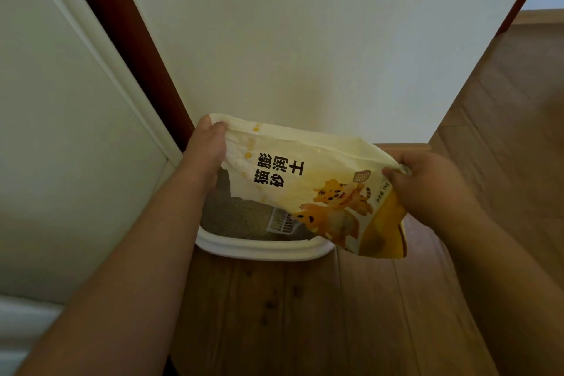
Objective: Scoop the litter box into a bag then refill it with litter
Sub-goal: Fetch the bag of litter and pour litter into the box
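Above the box [262,249], I have the litter bag [308,180] held up between both hands, tilted so that its yellow end hangs lower, toward the right and nearer to me than the box's front rim. My left hand [204,149] pinches the bag's upper left corner, fingers curled over the edge with the thumb behind. My right hand [427,183] pinches the opposite corner on the right, fingertips pressed together on a crumpled tab of the bag. The bag looks slack and creased, cream at the top with black printed characters, cartoon tigers and a yellow panel at the low end.

Under the bag, the box sits on the floor [351,314] against the wall [290,40]; only its white front rim and part of its inside show. Grey litter [232,217] fills the visible part of the box, heaped higher at the left back. Lying on the litter, just under the bag's lower edge, is a white slotted scoop [282,223], partly hidden by the bag. I cannot tell whether anything is falling from the bag.

Left of the box stands a dark red frame [131,49] with a pale door [61,131] beside it. A few dark specks [270,304] lie on the wooden floor in front of the box.
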`<state>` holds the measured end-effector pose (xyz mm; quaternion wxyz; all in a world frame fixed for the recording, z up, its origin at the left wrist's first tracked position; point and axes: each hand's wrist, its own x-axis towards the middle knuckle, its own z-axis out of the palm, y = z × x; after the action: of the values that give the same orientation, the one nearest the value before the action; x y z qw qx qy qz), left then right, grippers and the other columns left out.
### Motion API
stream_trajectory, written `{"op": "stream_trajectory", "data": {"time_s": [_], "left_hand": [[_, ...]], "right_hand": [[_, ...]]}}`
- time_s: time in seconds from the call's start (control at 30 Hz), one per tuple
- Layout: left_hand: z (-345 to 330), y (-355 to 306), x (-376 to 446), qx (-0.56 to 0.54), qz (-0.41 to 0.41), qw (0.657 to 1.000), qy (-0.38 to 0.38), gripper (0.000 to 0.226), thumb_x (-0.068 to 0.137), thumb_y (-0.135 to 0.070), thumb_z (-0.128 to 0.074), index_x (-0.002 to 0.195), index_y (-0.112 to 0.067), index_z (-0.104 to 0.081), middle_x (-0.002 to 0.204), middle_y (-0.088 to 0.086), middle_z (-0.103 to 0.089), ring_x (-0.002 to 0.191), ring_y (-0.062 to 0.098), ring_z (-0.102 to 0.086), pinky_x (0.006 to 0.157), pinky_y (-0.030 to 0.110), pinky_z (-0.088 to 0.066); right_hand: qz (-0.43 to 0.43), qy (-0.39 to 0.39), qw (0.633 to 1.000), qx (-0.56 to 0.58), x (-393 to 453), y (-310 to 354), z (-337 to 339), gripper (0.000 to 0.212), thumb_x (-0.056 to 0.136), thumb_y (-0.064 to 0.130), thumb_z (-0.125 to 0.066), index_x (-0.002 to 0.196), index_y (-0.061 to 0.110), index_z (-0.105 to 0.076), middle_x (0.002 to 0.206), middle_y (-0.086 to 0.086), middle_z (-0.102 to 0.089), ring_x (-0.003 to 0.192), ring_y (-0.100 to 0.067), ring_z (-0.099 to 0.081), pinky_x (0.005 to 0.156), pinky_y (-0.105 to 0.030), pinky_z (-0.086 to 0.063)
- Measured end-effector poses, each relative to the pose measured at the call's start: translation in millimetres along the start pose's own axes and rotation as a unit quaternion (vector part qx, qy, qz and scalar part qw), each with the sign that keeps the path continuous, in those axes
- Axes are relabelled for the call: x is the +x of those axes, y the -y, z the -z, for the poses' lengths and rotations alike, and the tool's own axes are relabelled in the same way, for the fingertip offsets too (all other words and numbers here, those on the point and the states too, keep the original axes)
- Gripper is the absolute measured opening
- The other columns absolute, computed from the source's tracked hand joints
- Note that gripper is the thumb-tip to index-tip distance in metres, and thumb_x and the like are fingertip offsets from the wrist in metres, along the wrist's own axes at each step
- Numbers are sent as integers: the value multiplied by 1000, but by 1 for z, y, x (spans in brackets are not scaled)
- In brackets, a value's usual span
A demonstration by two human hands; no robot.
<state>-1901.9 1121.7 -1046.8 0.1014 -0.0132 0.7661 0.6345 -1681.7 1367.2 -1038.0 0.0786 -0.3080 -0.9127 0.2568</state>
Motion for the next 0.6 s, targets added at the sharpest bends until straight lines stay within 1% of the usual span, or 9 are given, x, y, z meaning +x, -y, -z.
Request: {"op": "stream_trajectory", "data": {"time_s": [0.07,0.13,0.2,0.27,0.37,0.47,0.53,0.6], "left_hand": [[-1,8,3,4,7,1000,13,18,106,-27,-45,95,-32,-57,112,5,-65,110,28,-66,101,51,-55],[1,18,9,10,10,1000,23,13,103,-34,-46,99,-34,-59,116,5,-67,110,28,-67,99,55,-56],[2,28,16,30,3,999,31,12,101,-39,-46,101,-35,-57,117,5,-66,109,26,-67,98,55,-56],[2,37,22,41,-2,999,27,11,104,-38,-46,105,-35,-56,117,5,-66,109,26,-67,98,54,-56],[2,50,33,40,6,999,28,25,102,-41,-47,119,-28,-58,119,7,-67,109,28,-68,99,54,-56],[1,64,46,51,15,998,28,28,97,-47,-49,119,-31,-58,119,9,-68,109,30,-68,98,57,-56],[-4,64,44,45,17,998,26,28,100,-44,-48,121,-28,-58,119,9,-68,108,30,-69,98,54,-56],[-4,65,44,50,14,998,23,25,102,-43,-49,119,-27,-58,118,8,-69,107,28,-69,98,52,-56]], "right_hand": [[0,-2,1000,-15,2,-1,-1,21,99,30,-58,108,18,-73,82,1,-68,73,-16,-63,58,-28,-47],[-1,-8,1000,-25,3,-2,-2,21,99,30,-59,105,15,-73,77,3,-65,70,-14,-61,54,-26,-43],[-4,-12,1000,-28,4,-2,-2,21,99,30,-60,103,14,-72,76,4,-62,70,-15,-59,54,-26,-41],[-4,-16,999,-27,4,0,-2,19,98,30,-60,99,15,-72,75,4,-61,72,-17,-59,55,-26,-40],[-4,-18,999,-30,3,2,-2,17,98,31,-59,92,18,-68,76,3,-62,70,-15,-58,55,-26,-39],[0,-12,999,-39,2,2,1,15,99,33,-57,88,24,-62,72,7,-57,63,-7,-51,49,-24,-31],[-3,-7,999,-37,2,2,2,12,100,34,-57,89,28,-61,70,9,-55,62,-4,-50,48,-23,-29],[-9,-9,999,-30,4,0,2,15,99,34,-59,89,24,-63,71,9,-56,63,-6,-51,49,-23,-30]]}}
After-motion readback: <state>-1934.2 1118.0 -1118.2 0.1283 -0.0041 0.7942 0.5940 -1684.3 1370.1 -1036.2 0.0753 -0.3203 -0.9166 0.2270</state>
